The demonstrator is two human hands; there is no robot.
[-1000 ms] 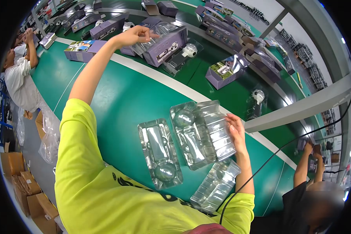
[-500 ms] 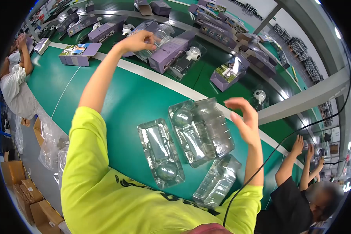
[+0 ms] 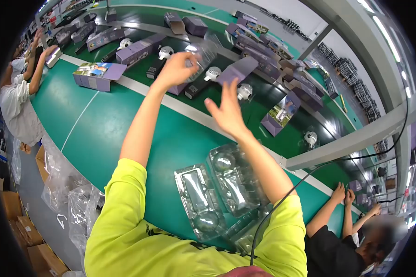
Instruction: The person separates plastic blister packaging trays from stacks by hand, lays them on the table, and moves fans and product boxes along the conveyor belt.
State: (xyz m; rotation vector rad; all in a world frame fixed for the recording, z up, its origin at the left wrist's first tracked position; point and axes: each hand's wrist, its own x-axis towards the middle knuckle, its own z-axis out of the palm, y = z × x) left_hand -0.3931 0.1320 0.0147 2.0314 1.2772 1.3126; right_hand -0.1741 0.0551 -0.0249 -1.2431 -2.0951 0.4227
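My left hand (image 3: 176,70) reaches over the conveyor belt, its fingers closed on the edge of a clear plastic blister tray (image 3: 204,50), slightly blurred. My right hand (image 3: 227,110) is open, thumb and fingers spread, with its fingertips near a purple box (image 3: 238,70); contact cannot be made out. Around the hands are a white-and-black ball-headed device (image 3: 212,74) and a second ball-headed device (image 3: 245,92) in clear plastic. Nearer my body, a clear tray (image 3: 199,201) lies on the green table (image 3: 120,124), beside more clear trays (image 3: 233,184) partly covered by my right forearm.
An opened purple box (image 3: 97,76) stands at the table's left, another box (image 3: 280,113) on the belt at right. A grey metal beam (image 3: 337,152) and black cable cross the right side. Co-workers sit at both ends; cartons (image 3: 30,231) stand on the floor at left.
My right hand has swung forward and left from above the trays to the belt. My left hand has lifted the clear tray off the purple box area. The view has shifted slightly.
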